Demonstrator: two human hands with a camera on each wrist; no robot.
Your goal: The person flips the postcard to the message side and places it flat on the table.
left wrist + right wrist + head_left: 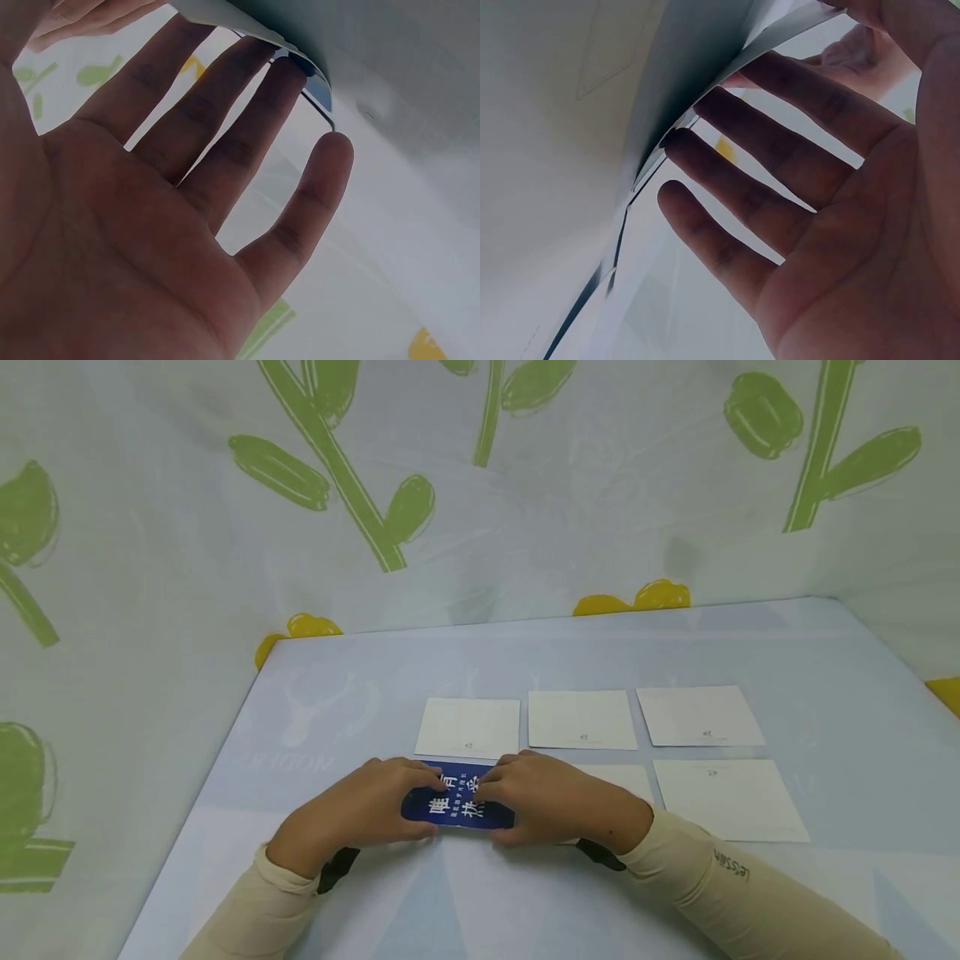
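In the head view a dark blue card (pixel 459 793) with white Chinese characters lies at the left of the near row, below a white card (pixel 468 727). My left hand (pixel 375 802) holds its left end, thumb at the near edge and fingers towards the far edge. At the right end my right hand (pixel 543 797) grips it the same way. In the left wrist view the card (pixel 232 21) curves above the fingertips, a little off the surface. A bent card (pixel 787 34) also meets the fingertips in the right wrist view.
More white cards lie to the right: two in the far row (pixel 581 720) (pixel 701 716), one at the near right (pixel 731 800). Another white card (pixel 626 777) is partly covered by my right hand. A patterned cloth wall (pixel 525 527) stands behind the pale table (pixel 360 668).
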